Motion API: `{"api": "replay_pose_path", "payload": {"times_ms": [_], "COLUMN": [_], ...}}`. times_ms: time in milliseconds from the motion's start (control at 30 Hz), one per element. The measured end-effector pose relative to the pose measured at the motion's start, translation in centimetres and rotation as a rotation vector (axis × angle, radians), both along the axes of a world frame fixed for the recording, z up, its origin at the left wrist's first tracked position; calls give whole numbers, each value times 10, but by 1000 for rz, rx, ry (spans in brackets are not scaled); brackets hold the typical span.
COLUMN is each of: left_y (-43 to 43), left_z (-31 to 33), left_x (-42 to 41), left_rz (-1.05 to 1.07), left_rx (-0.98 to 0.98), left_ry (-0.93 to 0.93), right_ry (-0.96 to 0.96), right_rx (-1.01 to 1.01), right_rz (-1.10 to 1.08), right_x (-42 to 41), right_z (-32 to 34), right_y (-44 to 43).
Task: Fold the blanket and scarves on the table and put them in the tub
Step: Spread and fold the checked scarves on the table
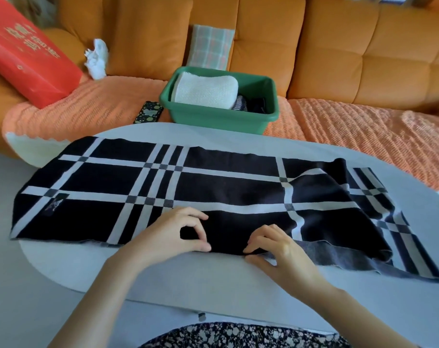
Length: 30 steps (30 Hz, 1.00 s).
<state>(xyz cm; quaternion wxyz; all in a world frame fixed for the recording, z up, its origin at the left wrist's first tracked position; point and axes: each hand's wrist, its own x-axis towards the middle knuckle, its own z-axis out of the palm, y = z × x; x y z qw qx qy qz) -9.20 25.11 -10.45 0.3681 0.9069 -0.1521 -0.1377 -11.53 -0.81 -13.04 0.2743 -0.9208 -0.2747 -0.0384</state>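
Mid-fold on the plaid scarf (163, 187) spread across the counter (213, 280), left hand (173, 234) and right hand (278, 249) pinched on its near edge (tub (238, 119) behind, partly filled), next needing, probably, that edge carried to the far one.

We are looking at a home living room. An orange tufted sofa (339, 46) is running along the back, with a ribbed coral throw (351, 126) lying over its seat and a plaid cushion (211, 46) leaning against the backrest. A phone (149, 113) and a red printed bag (25, 54) are resting on the sofa, and a pale rounded table (213, 280) is standing in front of it.
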Motion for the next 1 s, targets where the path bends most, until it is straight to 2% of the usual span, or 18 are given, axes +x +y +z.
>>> {"api": "replay_pose_path", "payload": {"times_ms": [100, 200, 267, 333, 400, 433, 533, 600, 733, 833, 933, 1000], "left_y": [-7, -17, -25, -36, -47, -51, -60, -60, -54, -50, -45, -42], "left_z": [-1, -9, -16, -21, -24, -27, -39, -43, -38, -37, -44, -45], "left_x": [2, 10, 18, 24, 29, 30, 32, 33, 36, 36, 37, 40], "left_rz": [154, 201, 170, 108, 50, 32, 3, -13, -41, 43, 101, 142], "left_rx": [-71, 76, 191, 249, 287, 310, 438, 496, 434, 372, 433, 467], "left_ry": [-171, -360, -390, -367, -328, -310, -319, -326, -261, -294, -400, -414], "right_ry": [71, 99, 57, 62, 160, 182, 89, 76, 74, 51, 7, 4], "right_rx": [87, 192, 207, 130, 30, -69, -384, -413, -446, -381, -176, -139], "right_rz": [-4, -118, -245, -320, -339, -329, -308, -334, -325, -335, -387, -368], "right_x": [0, 7, 19, 32, 40, 41, 37, 35, 34, 35, 59, 87], "right_z": [5, 14, 17, 18, 14, 8, -11, -14, -9, 4, 26, 35], "right_y": [-1, -7, -16, -23, -29, -32, -40, -46, -55, -49, -34, -17]}}
